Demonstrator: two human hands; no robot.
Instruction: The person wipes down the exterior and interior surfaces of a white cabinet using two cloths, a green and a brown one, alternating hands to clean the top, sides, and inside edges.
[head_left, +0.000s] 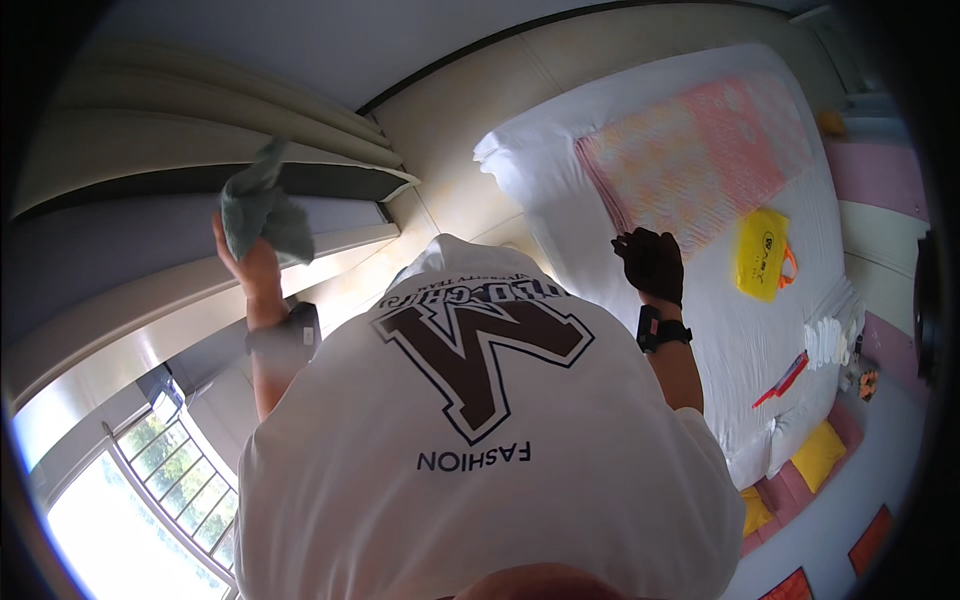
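My left hand (256, 264), bare, is raised at the left and grips a crumpled grey-green cloth (262, 206). The cloth is slightly blurred and sticks up past the fingers, beside a pale ledge (330, 262). On the other side, my right hand (652, 262) wears a black glove. Its fingers are curled, and the dark glove hides whether they hold anything. Behind it in the view are the edge of a folded pink and yellow quilt (675, 165) and the white sheet of a bed (570, 202). Each wrist carries a strapped black device.
On the bed lie a yellow bag (761, 255) with orange handles, a red long-handled object (781, 381) and stacked white items (832, 334). Beige curtains (225, 112) hang at the upper left. A barred window (180, 480) is lower left. Yellow cushions (817, 454) rest at lower right.
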